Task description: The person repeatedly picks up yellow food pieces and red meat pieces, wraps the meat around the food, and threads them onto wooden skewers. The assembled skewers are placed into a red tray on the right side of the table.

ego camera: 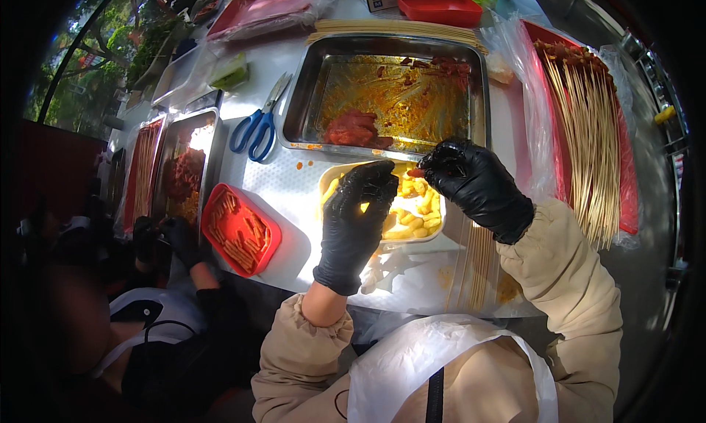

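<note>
Both my hands wear black gloves. My left hand (pixel 358 219) is over the left part of a white tray (pixel 324 188) of yellow pieces (pixel 416 224); its fingers are curled, and whether they hold anything cannot be told. At the tray's upper right, my right hand (pixel 477 186) pinches a small piece of red meat (pixel 416 173) with its fingertips. Just beyond lies a steel tray (pixel 292 111) smeared with orange marinade, with a heap of red meat (pixel 356 130) at its lower left. Loose bamboo skewers (pixel 479 268) lie below my right hand.
Blue-handled scissors (pixel 259 125) and a red container (pixel 276 246) with orange-brown sticks lie left. Skewered meat (pixel 584 92) fills a red tray at right. Skewers (pixel 397 29) line the steel tray's far edge. A co-worker's gloved hands (pixel 179 238) are at far left, beside another meat tray (pixel 212 131).
</note>
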